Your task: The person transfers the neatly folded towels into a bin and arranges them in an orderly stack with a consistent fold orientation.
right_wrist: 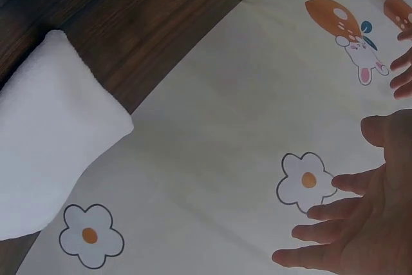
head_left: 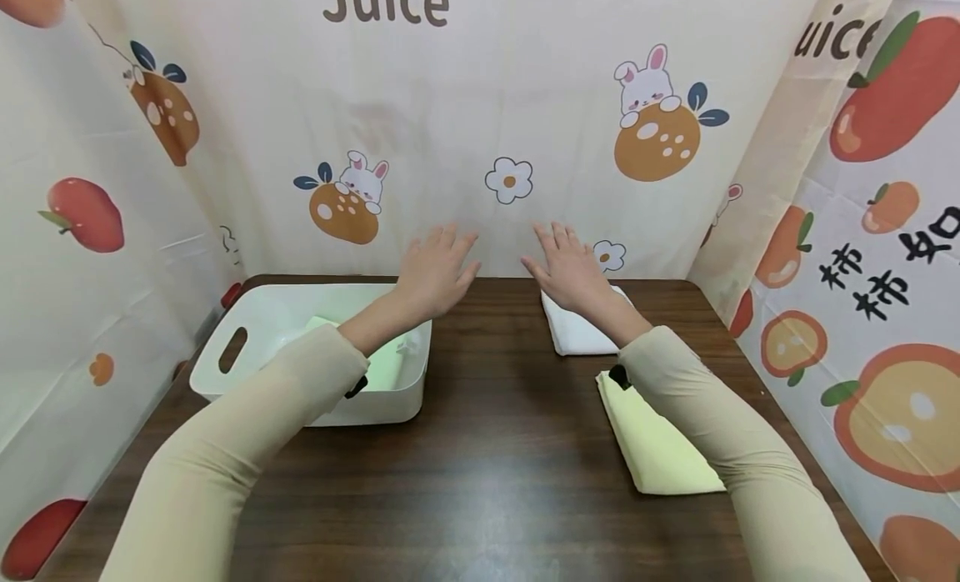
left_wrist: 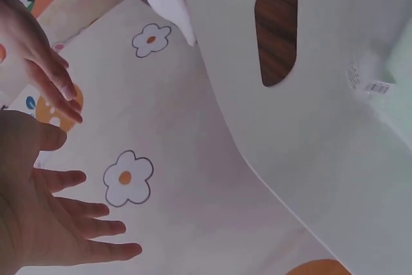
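Both hands are raised over the far part of the table, fingers spread and holding nothing. The left hand (head_left: 437,272) is beside the right end of a white plastic bin (head_left: 382,407). Inside the bin lies a pale green cloth (head_left: 386,367) with a small white tag (left_wrist: 378,87), partly hidden by the left forearm. The right hand (head_left: 568,271) overlaps a folded white towel (head_left: 576,330) in the head view. Nearer, a folded pale yellow cloth (head_left: 652,449) lies partly under the right forearm in that view.
The dark wooden table (head_left: 495,482) ends at a printed curtain (head_left: 465,107) behind, with more curtain panels at the left and right sides. The bin has an oval handle hole (head_left: 232,350) in its left end.
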{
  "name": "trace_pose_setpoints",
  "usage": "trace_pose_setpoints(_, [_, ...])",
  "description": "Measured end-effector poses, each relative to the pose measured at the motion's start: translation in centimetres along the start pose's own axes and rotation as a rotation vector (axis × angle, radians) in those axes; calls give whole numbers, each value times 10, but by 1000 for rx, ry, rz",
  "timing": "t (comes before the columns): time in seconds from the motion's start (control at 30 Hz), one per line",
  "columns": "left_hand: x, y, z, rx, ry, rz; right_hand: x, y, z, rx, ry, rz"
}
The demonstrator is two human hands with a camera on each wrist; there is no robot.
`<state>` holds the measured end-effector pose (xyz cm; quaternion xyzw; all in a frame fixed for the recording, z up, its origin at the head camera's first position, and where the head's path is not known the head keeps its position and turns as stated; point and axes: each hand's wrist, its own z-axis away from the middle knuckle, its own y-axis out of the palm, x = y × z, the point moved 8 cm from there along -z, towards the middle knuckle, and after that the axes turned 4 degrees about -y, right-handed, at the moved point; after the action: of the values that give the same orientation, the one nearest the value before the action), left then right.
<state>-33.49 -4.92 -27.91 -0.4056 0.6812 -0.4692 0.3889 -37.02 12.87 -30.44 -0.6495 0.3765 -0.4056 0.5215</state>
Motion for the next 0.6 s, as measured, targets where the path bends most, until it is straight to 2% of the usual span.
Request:
trace_pose_setpoints(0.3, [-18,8,-7,36,15,-10,-19,0,2,15,51,-56])
trace_pose_setpoints(0.6, [-38,11,-16,96,20,122,-36,0,6,18,81,-88])
